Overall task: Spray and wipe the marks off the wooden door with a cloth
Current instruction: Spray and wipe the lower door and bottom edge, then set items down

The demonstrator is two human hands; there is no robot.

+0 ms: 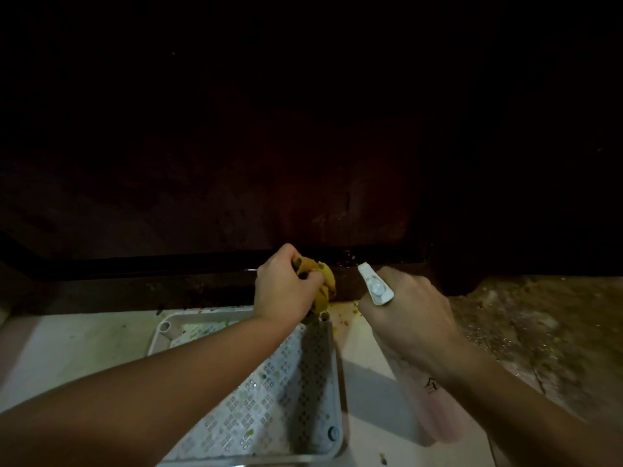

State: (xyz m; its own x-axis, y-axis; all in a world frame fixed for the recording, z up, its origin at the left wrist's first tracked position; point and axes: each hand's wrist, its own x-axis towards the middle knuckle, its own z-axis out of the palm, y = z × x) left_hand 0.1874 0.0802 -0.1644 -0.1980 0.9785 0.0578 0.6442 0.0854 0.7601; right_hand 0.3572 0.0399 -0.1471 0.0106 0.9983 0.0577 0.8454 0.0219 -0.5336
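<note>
step: spraying low on wooden door (pixel 337 203) | left hand (pixel 286 288) grips bunched yellow cloth (pixel 323 281) | right hand (pixel 408 308) clasps spray bottle (pixel 376 284), nozzle toward door | next: likely trigger squeeze, then wipe

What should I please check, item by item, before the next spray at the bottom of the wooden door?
1. Spray bottle gripped by right hand: ok.
2. Nozzle aimed towards the wooden door: ok.
3. Yellow cloth bunched in left hand, ready: ok.
4. Cloth clear of the spray path: cannot tell.
5. Marks on the door visible: not ok, too dark.
6. Liquid left in the bottle: cannot tell.
</note>
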